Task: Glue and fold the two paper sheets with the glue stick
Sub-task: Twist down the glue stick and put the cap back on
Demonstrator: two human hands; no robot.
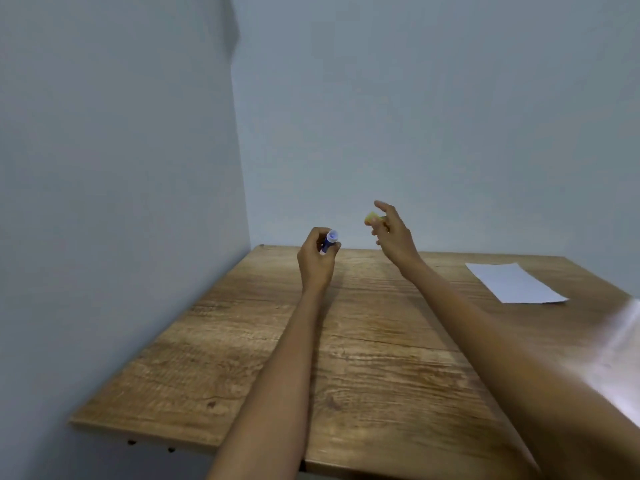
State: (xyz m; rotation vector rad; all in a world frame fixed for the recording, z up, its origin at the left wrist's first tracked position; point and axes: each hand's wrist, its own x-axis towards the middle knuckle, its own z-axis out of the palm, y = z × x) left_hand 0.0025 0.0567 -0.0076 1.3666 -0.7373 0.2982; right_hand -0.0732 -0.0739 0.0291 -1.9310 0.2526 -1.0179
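Observation:
My left hand (317,259) is raised above the far part of the wooden table (363,358) and grips a blue glue stick (329,241), whose uncapped pale tip points up. To its right, my right hand (393,233) pinches the yellow cap (372,218) between thumb and fingers, apart from the stick. One white paper sheet (512,284) lies flat on the table at the far right. A second white sheet (623,348), blurred, lies at the right edge of the view, partly behind my right forearm.
The table stands in a corner, with pale walls (121,168) close on the left and at the back. Its left and front edges are in view, with dark fittings underneath.

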